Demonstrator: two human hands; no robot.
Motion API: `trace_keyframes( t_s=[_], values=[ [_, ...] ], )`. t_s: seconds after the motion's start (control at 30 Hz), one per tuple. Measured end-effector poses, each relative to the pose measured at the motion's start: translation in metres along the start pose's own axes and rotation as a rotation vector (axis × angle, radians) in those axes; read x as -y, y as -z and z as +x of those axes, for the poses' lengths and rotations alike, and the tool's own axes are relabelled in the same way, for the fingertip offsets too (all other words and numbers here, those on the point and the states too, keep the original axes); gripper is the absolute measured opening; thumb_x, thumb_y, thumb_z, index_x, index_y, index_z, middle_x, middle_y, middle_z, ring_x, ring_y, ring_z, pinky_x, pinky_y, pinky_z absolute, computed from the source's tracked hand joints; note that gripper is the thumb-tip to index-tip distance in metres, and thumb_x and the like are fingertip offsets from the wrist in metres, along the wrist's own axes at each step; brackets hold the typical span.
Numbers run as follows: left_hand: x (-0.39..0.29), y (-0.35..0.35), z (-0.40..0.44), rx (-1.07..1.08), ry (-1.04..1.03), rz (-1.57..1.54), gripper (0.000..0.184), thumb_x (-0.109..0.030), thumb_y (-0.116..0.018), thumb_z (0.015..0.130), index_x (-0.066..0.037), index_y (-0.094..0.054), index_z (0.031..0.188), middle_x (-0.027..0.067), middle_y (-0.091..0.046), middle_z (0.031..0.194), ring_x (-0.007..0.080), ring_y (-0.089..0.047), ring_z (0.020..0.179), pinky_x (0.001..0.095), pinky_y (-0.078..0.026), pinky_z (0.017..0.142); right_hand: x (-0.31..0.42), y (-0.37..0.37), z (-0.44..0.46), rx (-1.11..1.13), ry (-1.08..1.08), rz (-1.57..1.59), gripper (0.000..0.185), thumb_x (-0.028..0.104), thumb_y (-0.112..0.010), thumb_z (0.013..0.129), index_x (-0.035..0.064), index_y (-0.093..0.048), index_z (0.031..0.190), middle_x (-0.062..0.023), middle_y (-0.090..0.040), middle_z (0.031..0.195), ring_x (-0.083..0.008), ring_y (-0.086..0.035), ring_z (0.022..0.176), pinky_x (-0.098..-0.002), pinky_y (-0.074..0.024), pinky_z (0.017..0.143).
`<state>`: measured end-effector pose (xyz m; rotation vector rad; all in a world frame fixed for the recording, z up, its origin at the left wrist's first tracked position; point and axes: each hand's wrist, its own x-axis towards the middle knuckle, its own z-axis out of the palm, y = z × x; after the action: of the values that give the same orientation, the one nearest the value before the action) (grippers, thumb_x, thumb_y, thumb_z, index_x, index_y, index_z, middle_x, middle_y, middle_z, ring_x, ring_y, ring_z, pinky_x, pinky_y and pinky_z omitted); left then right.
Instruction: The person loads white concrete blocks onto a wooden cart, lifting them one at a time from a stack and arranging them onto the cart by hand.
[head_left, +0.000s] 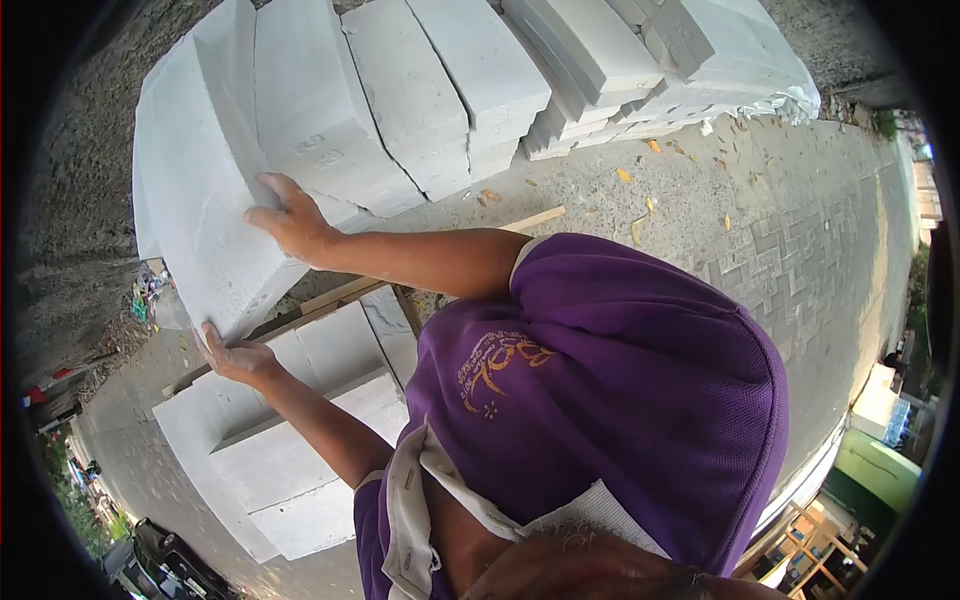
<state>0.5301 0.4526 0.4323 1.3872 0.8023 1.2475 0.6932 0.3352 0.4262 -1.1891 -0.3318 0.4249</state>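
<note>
A long white block [205, 200] stands tilted at the left, at the end of a row of similar blocks [315, 115]. My right hand [298, 228] presses on its side near the lower half, thumb and fingers slightly apart. Under the block's lower end, my left hand [235, 358] is cupped with its palm up, fingertips at the corner. Both hands hold this block. Just below it, more white blocks [290, 465] lie stacked, beside a wooden strip [345, 293].
More stacked blocks [600, 60], partly in plastic wrap, reach the upper right. Fallen leaves dot the paved ground [790, 240]. A dark vehicle [170, 560] shows at lower left. Wooden shelving [815, 545] and a green container [878, 468] are at lower right.
</note>
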Motion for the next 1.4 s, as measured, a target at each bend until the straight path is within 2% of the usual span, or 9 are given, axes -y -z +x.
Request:
trace_keyframes(
  t_s=[0.23,0.4,0.57,1.03,1.13,1.2,1.23,1.33,1.4],
  values=[
    [-0.028,-0.031,-0.052,-0.056,0.538,-0.547,0.093,-0.062,-0.064,0.086,-0.019,-0.019,0.155,0.0219,-0.016,0.158,0.0532,-0.024,0.141,0.0724,-0.03,0.107,0.028,0.029,0.013,0.273,-0.018,-0.469,0.079,0.049,-0.061,0.091,-0.0024,-0.037,0.146,-0.0289,-0.048,0.138,-0.0376,-0.051,0.125,-0.0407,-0.042,0.102],
    [-0.017,-0.033,-0.044,-0.12,0.517,-0.511,0.096,-0.065,-0.063,0.085,-0.014,-0.021,0.154,0.0229,-0.026,0.153,0.0482,-0.034,0.136,0.0652,-0.042,0.101,0.078,0.035,0.116,0.273,0.504,-1.006,0.077,0.055,-0.066,0.087,-0.0069,-0.054,0.132,-0.0314,-0.041,0.147,-0.0406,-0.046,0.135,-0.0393,-0.0404,0.108],
    [0.003,-0.029,-0.036,-0.106,0.507,-0.437,0.076,-0.048,-0.066,0.085,-0.007,-0.035,0.141,0.0184,-0.044,0.14,0.035,-0.054,0.123,0.0533,-0.055,0.087,0.118,-0.035,0.279,0.336,0.886,-1.153,0.066,0.052,-0.067,0.087,-0.0036,-0.062,0.122,-0.023,-0.063,0.125,-0.038,-0.06,0.115,-0.0425,-0.0459,0.1],
    [0.046,-0.019,-0.048,-0.214,0.511,-0.484,0.09,-0.045,-0.073,0.075,-0.008,-0.028,0.145,0.0165,-0.048,0.133,0.0283,-0.054,0.12,0.0457,-0.05,0.095,0.099,-0.169,0.547,0.582,0.568,-1.796,0.098,0.08,-0.043,0.084,-0.0067,-0.062,0.126,-0.032,-0.062,0.123,-0.0456,-0.059,0.116,-0.0491,-0.0434,0.101],
    [0.054,-0.018,-0.051,-0.232,0.572,-0.536,0.107,-0.056,-0.076,0.069,-0.011,-0.023,0.151,0.0162,-0.04,0.142,0.0323,-0.039,0.134,0.0513,-0.036,0.107,0.085,-0.196,0.601,0.713,0.494,-1.759,0.098,0.081,-0.043,0.083,-0.0057,-0.064,0.123,-0.0291,-0.066,0.116,-0.0431,-0.063,0.109,-0.0474,-0.0458,0.097],
    [0.068,-0.022,-0.054,-0.245,0.497,-0.593,0.091,-0.049,-0.072,0.078,-0.009,-0.027,0.146,0.0157,-0.048,0.134,0.0266,-0.052,0.123,0.0454,-0.049,0.096,0.082,-0.215,0.601,0.763,0.429,-1.733,0.097,0.081,-0.042,0.084,-0.005,-0.066,0.121,-0.0285,-0.067,0.113,-0.0416,-0.065,0.106,-0.047,-0.0467,0.095],
    [0.079,-0.027,-0.06,-0.264,0.476,-0.591,0.091,-0.065,-0.062,0.085,-0.01,-0.028,0.149,0.0152,-0.047,0.138,0.025,-0.052,0.124,0.0437,-0.045,0.1,0.08,-0.223,0.602,0.768,0.419,-1.728,0.098,0.082,-0.042,0.084,-0.0052,-0.065,0.122,-0.0285,-0.067,0.114,-0.0416,-0.064,0.107,-0.0471,-0.0463,0.096],
    [0.08,-0.034,-0.074,-0.33,0.569,-1.161,0.089,-0.076,-0.04,0.092,-0.011,-0.031,0.151,0.016,-0.046,0.143,0.0236,-0.051,0.126,0.0417,-0.041,0.105,0.07,-0.226,0.603,0.755,0.429,-1.77,0.099,0.082,-0.04,0.084,-0.0056,-0.065,0.122,-0.0285,-0.066,0.117,-0.0415,-0.063,0.11,-0.0474,-0.0451,0.098],
    [0.089,-0.043,-0.075,-0.359,0.615,-1.113,0.087,-0.076,-0.03,0.094,-0.011,-0.033,0.151,0.0163,-0.044,0.146,0.024,-0.049,0.129,0.0415,-0.04,0.107,0.064,-0.223,0.602,0.737,0.441,-1.8,0.1,0.083,-0.039,0.084,-0.0059,-0.065,0.123,-0.0286,-0.065,0.119,-0.0414,-0.062,0.112,-0.0475,-0.0442,0.099]
  ],
)
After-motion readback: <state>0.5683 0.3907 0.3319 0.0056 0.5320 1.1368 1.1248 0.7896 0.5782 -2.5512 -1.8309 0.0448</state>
